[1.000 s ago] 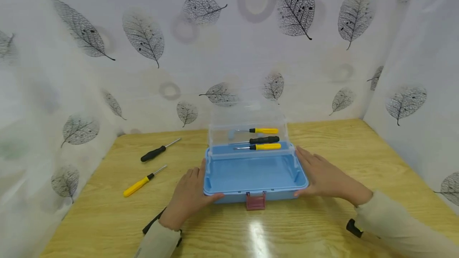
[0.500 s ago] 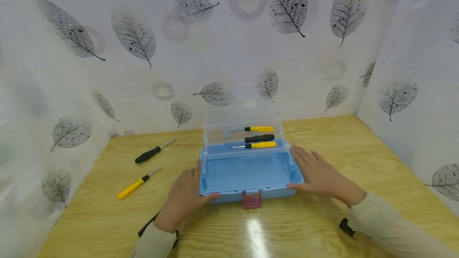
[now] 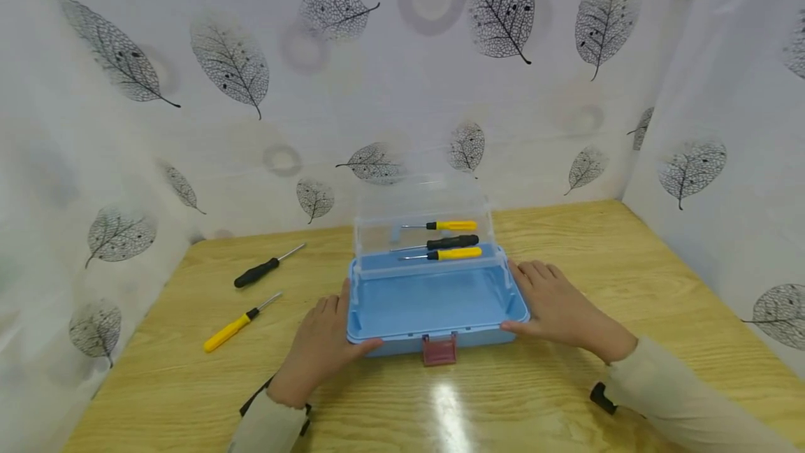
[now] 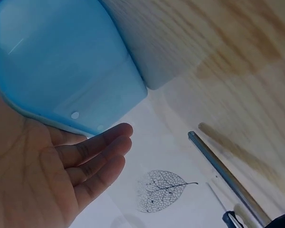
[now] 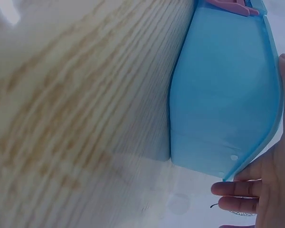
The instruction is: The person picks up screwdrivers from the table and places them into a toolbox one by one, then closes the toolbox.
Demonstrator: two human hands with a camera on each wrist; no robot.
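A light-blue plastic box [image 3: 434,306] sits on the table with its clear lid [image 3: 421,194] raised at the back. On its front hangs a pinkish-red latch [image 3: 439,350]. My left hand [image 3: 321,341] rests against the box's left side, its thumb along the front rim. At the right side, my right hand [image 3: 556,310] touches the box the same way, thumb near the front corner. Both wrist views show the fingers [image 4: 97,147] fairly straight by the rim. Within the lid's outline show two yellow screwdrivers [image 3: 455,226] and a black one [image 3: 453,242].
To the left of the box, a black-handled screwdriver [image 3: 256,274] and a yellow-handled screwdriver [image 3: 229,334] lie on the wooden table [image 3: 629,264]. A white curtain [image 3: 402,89] with a leaf print hangs behind the table and along both sides.
The head view has shifted slightly, so everything slides a little left in it. Box, screwdrivers and both hands keep their places relative to each other.
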